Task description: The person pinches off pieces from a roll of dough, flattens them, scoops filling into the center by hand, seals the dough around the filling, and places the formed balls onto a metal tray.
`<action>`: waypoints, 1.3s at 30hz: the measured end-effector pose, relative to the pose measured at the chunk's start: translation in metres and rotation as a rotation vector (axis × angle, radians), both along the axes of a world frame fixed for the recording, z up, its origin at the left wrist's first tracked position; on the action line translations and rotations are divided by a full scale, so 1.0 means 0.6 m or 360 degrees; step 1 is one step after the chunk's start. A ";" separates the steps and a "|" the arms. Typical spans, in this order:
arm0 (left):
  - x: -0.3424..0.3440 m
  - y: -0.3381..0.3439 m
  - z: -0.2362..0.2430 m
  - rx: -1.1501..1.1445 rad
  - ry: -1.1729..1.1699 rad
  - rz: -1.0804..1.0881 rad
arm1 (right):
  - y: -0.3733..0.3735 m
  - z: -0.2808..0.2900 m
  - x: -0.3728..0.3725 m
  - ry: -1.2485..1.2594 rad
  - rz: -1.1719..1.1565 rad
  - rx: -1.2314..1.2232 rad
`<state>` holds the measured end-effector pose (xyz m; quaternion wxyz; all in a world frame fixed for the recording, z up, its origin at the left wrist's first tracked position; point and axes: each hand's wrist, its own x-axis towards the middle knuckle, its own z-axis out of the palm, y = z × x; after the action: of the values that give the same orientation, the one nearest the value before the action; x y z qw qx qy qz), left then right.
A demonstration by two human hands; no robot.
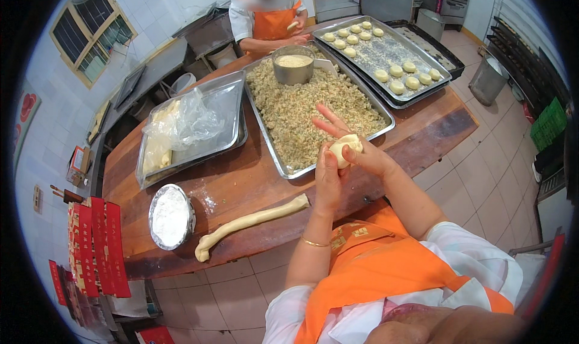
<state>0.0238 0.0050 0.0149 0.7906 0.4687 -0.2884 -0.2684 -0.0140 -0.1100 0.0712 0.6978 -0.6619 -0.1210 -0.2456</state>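
Note:
My left hand [329, 178] and my right hand [367, 158] meet over the front of the filling tray, both closed on a small piece of pale dough [345, 146]. Two fingers of my right hand stretch up away from it. The large metal tray [269, 149] holds crumbly, speckled filling [289, 108], with a round metal container [292, 72] of fine pale crumbs on it. A long rope of dough [253, 224] lies on the wooden table [434, 124] near its front edge, beside a bowl of white flour [170, 220].
At left are stacked trays [226, 136] with plastic-covered dough. At back right a tray [424, 60] carries several dough rounds. A co-worker in an orange apron [268, 24] stands across the table. A metal bucket [487, 81] stands right; red paper strips [99, 247] sit at front left.

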 end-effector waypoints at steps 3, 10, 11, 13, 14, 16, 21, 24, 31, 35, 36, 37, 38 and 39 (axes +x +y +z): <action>0.005 -0.006 -0.003 0.0020 -0.0047 0.0035 | -0.019 -0.002 0.006 -0.0077 -0.0075 -0.0541; -0.027 -0.028 0.006 -0.0062 -0.0127 0.0240 | -0.037 -0.019 0.002 0.0193 0.0124 -0.0175; -0.026 -0.025 0.003 -0.0066 -0.0098 0.0201 | -0.032 -0.010 0.002 0.0124 0.0105 -0.0169; -0.015 -0.006 0.004 -0.0056 -0.0023 0.0036 | -0.012 0.005 -0.004 -0.0027 0.0038 -0.0085; -0.011 0.002 0.007 -0.0048 0.0024 -0.0087 | -0.011 0.006 -0.005 -0.0072 0.0006 -0.0149; -0.016 -0.005 0.012 -0.0002 -0.0031 0.0046 | -0.017 0.010 -0.002 -0.0140 -0.0060 -0.0382; -0.017 -0.016 0.003 0.0041 -0.0353 0.0212 | -0.058 -0.024 0.006 0.0089 0.0265 -0.0333; -0.045 -0.027 0.025 0.0009 -0.0227 0.0337 | -0.046 -0.019 0.000 0.0046 0.0175 -0.0145; -0.021 0.004 0.029 0.0026 -0.0181 0.0072 | -0.018 0.008 -0.009 -0.0087 0.0262 -0.0187; -0.029 -0.018 0.030 0.0050 -0.0663 0.0445 | -0.050 -0.008 -0.006 0.0026 0.0425 -0.0251; -0.035 -0.026 0.035 -0.0002 -0.0707 0.0530 | -0.050 -0.010 -0.006 0.0028 0.0393 -0.0209; -0.047 -0.038 0.043 -0.0125 -0.0647 0.0597 | -0.046 -0.010 -0.006 0.0029 0.0361 -0.0166; -0.047 -0.035 0.044 -0.0132 -0.0545 0.0484 | -0.042 -0.008 -0.010 0.0032 0.0320 -0.0123; -0.046 -0.030 0.046 -0.0134 -0.0442 0.0383 | -0.028 -0.001 -0.012 -0.0025 0.0240 -0.0049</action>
<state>-0.0040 -0.0130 0.0423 0.7886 0.4987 -0.3476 -0.0924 -0.0213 -0.1270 0.0708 0.7030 -0.6597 -0.1797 -0.1957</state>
